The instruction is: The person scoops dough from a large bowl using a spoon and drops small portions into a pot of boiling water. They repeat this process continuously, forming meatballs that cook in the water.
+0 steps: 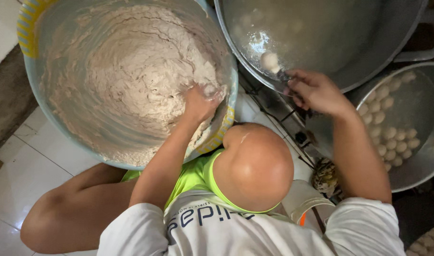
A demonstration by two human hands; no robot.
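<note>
The left hand (pixel 198 102) is sunk into pale paste (pixel 131 71) inside a wide tub (pixel 32 71), near its rim. A spoon (pixel 281 71) carrying a ball (pixel 269 60) of paste is pinched by the right hand (pixel 314 90) over a large metal pot (pixel 392 52) of cloudy water. Many finished balls (pixel 392 132) are held in a second metal bowl (pixel 416 175) at the right. White floor tiles (pixel 32 161) are seen below the tub.
</note>
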